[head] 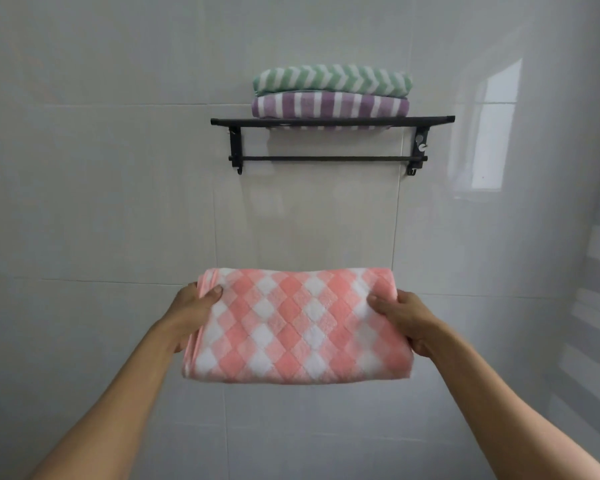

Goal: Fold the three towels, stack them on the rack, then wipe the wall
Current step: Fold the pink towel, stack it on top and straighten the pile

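Note:
A folded pink-and-white checked towel (297,327) is held flat in front of me, below the rack. My left hand (191,311) grips its left edge, thumb on top. My right hand (404,320) grips its right edge the same way. On the black wall rack (430,120) a folded purple-striped towel (329,105) lies on the shelf, and a folded green zigzag towel (331,79) lies on top of it. The rack's lower bar (326,158) hangs bare.
The white tiled wall (118,202) fills the view behind the rack. A side wall at the right (596,271) reflects a bright window. Small hooks hang under each end of the rack.

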`<state>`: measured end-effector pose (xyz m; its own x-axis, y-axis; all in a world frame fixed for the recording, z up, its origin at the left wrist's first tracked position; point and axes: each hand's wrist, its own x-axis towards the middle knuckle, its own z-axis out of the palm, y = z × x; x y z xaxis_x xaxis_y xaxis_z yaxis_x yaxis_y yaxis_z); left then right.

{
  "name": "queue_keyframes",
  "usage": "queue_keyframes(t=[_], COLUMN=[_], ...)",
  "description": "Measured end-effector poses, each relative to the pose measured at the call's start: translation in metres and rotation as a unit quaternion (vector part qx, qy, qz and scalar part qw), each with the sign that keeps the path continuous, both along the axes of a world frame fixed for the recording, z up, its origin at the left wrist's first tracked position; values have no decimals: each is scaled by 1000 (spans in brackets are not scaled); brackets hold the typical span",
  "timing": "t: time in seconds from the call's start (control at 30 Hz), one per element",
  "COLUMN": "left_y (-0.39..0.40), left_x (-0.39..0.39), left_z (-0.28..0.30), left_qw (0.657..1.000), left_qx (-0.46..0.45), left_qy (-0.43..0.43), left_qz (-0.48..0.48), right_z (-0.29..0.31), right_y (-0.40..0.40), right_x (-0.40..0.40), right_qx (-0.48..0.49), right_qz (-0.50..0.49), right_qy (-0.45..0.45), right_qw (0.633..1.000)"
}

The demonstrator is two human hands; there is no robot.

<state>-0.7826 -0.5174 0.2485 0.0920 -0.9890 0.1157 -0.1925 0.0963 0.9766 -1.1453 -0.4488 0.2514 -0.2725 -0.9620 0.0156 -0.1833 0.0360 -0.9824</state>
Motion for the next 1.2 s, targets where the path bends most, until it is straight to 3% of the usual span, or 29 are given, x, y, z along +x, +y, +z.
queue_keyframes(t=[0.07, 0.17, 0.3, 0.53, 0.7, 0.77, 0.87, 0.97, 1.2], left_y=[0, 3, 6, -3, -12, -3, 13, 21, 47], left_x=[-10, -15, -4, 11, 11, 4, -10, -22, -45], left_z=[9, 19, 42, 51, 54, 62, 71, 76, 132], left_qw=[993, 975, 972, 968, 982, 987, 977, 960, 958], left_qx=[-64, -122, -152, -190, -176, -154, -130, -180, -259], left_qy=[-89, -156, -133, -133, -56, -34, -102, -201, -124], left_qz=[49, 103, 119, 99, 35, -33, -138, -73, 21], right_z=[0, 4, 19, 37, 37, 44, 55, 62, 106], right_y=[-6, -1, 11, 22, 34, 45, 61, 68, 79], right_x=[9, 18, 21, 37, 41, 34, 20, 8, -28], right_qx=[-26, -80, -142, -191, -167, -149, -126, -154, -224], right_qz=[-43, -106, -134, -154, -166, -132, -69, -74, -85], right_qy=[48, 127, 120, 189, 76, 33, 60, 120, 92], right_qw=[998, 983, 973, 951, 969, 979, 988, 978, 967])
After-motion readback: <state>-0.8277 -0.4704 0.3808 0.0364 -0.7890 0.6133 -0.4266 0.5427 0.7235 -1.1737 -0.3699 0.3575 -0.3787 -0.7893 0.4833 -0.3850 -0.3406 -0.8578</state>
